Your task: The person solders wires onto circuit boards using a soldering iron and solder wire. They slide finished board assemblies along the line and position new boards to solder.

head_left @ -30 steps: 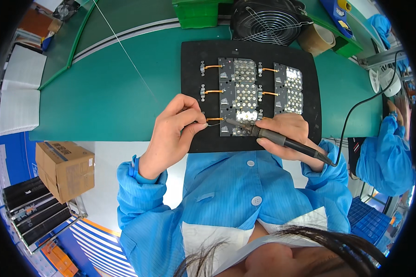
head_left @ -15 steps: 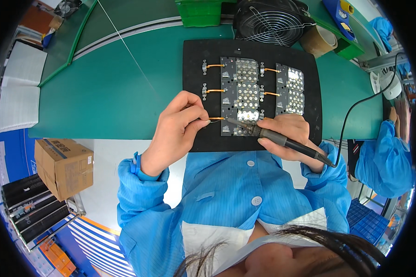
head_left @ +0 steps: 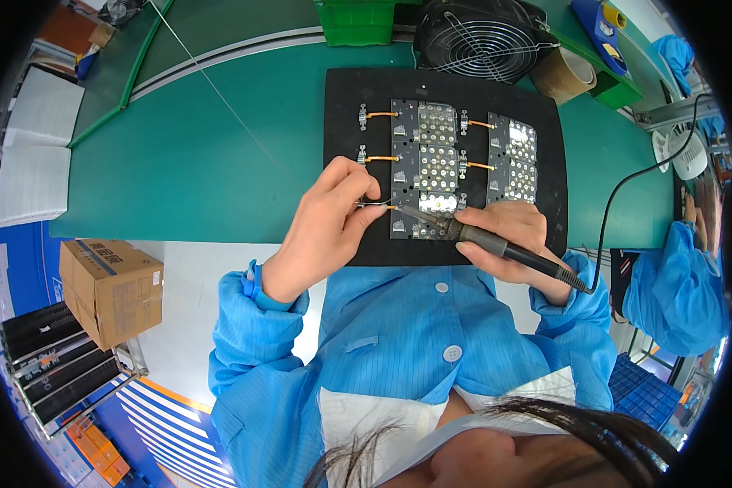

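Observation:
My right hand (head_left: 508, 236) grips a soldering iron (head_left: 496, 244) with a black handle, its tip pointing left onto the lowest circuit board of the left column. My left hand (head_left: 329, 215) is pinched on a thin, silvery solder wire (head_left: 385, 201) beside that board's left edge. Close to the fingertips, a short orange lead (head_left: 392, 207) meets the board; its other end is hidden by the hand. Several dark boards (head_left: 437, 167) with round, shiny lenses lie in two columns on a black mat (head_left: 350, 85). Orange leads (head_left: 380, 159) join small metal connectors (head_left: 363, 158) to them.
Behind the mat stand a black fan with a wire guard (head_left: 484, 49), a green bin (head_left: 358, 23) and a tape roll (head_left: 563, 75). The iron's cord (head_left: 602, 236) loops up at right. A thin line (head_left: 211, 81) slants down at left. Another person's blue sleeve (head_left: 679, 285) is at far right.
My left hand has moved a little right and up, bringing the solder wire nearer the board's edge. The soldering iron stays almost in place on the same board.

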